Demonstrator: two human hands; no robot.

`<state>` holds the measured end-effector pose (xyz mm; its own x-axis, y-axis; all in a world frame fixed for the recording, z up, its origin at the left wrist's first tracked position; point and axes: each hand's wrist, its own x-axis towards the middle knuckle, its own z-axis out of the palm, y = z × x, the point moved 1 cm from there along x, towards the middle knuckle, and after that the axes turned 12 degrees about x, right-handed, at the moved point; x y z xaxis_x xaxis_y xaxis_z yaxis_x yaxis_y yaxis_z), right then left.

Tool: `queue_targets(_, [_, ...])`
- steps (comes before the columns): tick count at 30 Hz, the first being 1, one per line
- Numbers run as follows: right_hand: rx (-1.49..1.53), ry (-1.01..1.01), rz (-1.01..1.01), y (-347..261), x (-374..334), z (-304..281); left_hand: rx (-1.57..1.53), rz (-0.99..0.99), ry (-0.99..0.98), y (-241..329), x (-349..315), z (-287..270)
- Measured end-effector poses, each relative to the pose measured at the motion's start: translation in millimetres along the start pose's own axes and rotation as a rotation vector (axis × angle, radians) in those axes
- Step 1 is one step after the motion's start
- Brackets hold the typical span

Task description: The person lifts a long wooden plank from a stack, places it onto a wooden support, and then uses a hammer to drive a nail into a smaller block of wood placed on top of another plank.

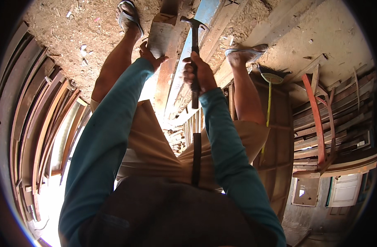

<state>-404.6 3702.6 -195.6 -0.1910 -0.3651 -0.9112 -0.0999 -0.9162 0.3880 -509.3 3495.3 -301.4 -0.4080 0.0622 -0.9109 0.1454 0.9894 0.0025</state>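
Observation:
My right hand [201, 75] is wrapped round the dark handle of a claw hammer [195, 35]. The hammer stands away from me, its metal head at the far end and the handle's butt sticking out below my fist. To the left, my left hand [150, 57] grips the near end of a short, thick wooden board [160, 38], thumb on one side and fingers on the other. The hammer head is to the right of this board and apart from it. Long planks [172, 78] run underneath, one with pale blue paint [205, 18].
Sawdust and chips cover the ground [89, 24]. My sandalled feet [129, 18] stand either side of the planks. A broom [273, 76] with a yellow handle lies to the right. Stacked timber [32, 111] lines the left; more timber [340, 119] and a red post [315, 119] are at right.

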Motion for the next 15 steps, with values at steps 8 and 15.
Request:
queue_targets(8, [-0.383, 0.123, -0.337, -38.5, 1.4, -14.4, -0.005, -0.016, -0.042, 16.5, -10.7, -15.8])
queue_targets(15, [-0.287, 0.234, -0.553, -95.6, 7.9, -3.0, -0.006, 0.003, -0.014, 18.1, -9.9, -10.8])
